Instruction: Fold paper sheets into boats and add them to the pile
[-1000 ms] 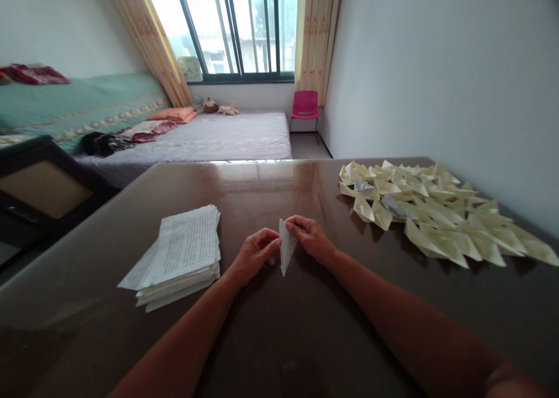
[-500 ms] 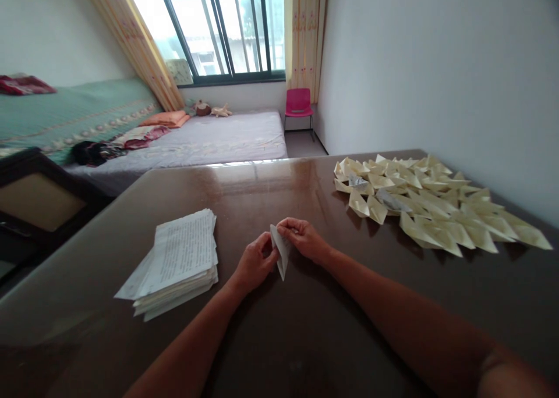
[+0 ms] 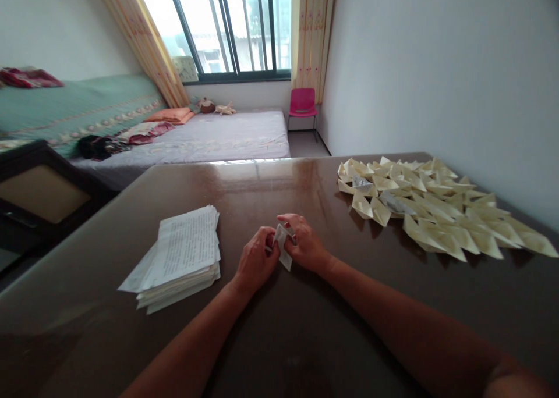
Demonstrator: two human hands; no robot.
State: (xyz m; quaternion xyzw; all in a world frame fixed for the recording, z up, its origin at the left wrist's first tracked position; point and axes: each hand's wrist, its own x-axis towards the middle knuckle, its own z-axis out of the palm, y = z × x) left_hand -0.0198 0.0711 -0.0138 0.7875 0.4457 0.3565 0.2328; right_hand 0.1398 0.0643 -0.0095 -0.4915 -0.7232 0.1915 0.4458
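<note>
A small folded piece of printed paper (image 3: 283, 248) is held between both hands just above the dark brown table (image 3: 305, 340). My left hand (image 3: 255, 259) pinches its left side with curled fingers. My right hand (image 3: 305, 245) grips its right side, fingers bent over the top. The paper is mostly covered by the fingers. A stack of printed sheets (image 3: 183, 252) lies flat to the left of my hands. A spread of several folded paper boats (image 3: 432, 206) covers the table's right side.
The table's far edge meets a bed with a grey sheet (image 3: 218, 136). A pink chair (image 3: 303, 104) stands under the window by the white wall. A dark piece of furniture (image 3: 39, 194) sits at the left.
The folded paper was held up as a tall pointed shape; now it is lower and more closed in between my fingers. Both hands have come closer together.
</note>
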